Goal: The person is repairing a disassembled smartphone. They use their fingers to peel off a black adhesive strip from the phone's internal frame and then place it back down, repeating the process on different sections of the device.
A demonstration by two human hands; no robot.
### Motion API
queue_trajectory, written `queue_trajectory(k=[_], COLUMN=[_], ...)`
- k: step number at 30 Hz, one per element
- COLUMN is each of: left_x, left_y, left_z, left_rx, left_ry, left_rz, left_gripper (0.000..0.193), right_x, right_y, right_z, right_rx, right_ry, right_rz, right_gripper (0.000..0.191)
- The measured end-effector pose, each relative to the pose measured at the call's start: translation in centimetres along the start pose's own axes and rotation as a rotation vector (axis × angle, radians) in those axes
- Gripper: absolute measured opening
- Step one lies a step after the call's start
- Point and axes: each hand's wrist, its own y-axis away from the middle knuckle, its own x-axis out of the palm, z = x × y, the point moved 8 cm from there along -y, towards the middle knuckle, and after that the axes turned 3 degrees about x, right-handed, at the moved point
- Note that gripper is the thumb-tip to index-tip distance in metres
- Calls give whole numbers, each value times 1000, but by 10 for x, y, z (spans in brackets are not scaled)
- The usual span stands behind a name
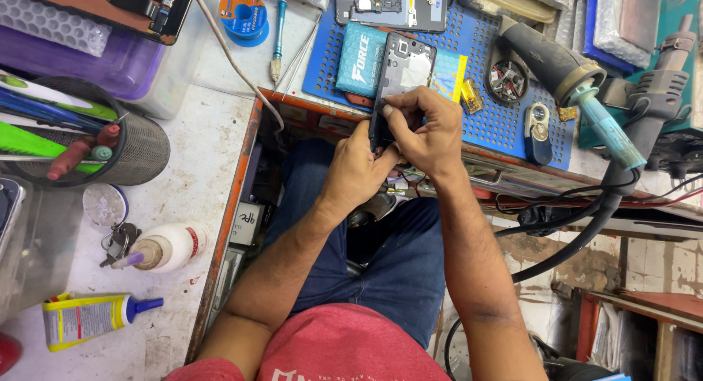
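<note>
An opened phone body (pixel 403 64), dark-framed with its insides showing, is held upright over the edge of a blue perforated mat (pixel 505 128). My left hand (pixel 355 172) grips its lower left edge, fingers curled around the frame. My right hand (pixel 428 128) wraps over the bottom of the phone from the right, with the thumb pressed on the frame's lower edge. Both hands touch each other at the phone's base. Below them are my lap in blue jeans and a red shirt.
On the mat lie a teal pouch (pixel 361 58), another opened phone (pixel 392 6), a yellow part (pixel 469 95) and a small dish of screws (pixel 509 80). A hot-air tool (pixel 564 73) rests at the right. At the left stand a mesh tool cup (pixel 135 150), a white bottle (pixel 172 247) and a yellow glue bottle (pixel 88 319).
</note>
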Motion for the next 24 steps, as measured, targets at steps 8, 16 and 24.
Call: queue_trajectory(k=[8,16,24], left_x=[-2,1,-1], left_y=[0,0,1], left_z=[1,5,-1], left_rx=[-1,-37,19], left_ry=[-22,91,6], left_rz=[3,17,-2], left_gripper=[28,30,28], right_x=[-3,1,0], right_y=[-2,2,0], right_z=[-2,0,0], right_rx=[14,-31,-52], right_ry=[30,30,44], right_rz=[3,21,53], right_gripper=[8,9,8])
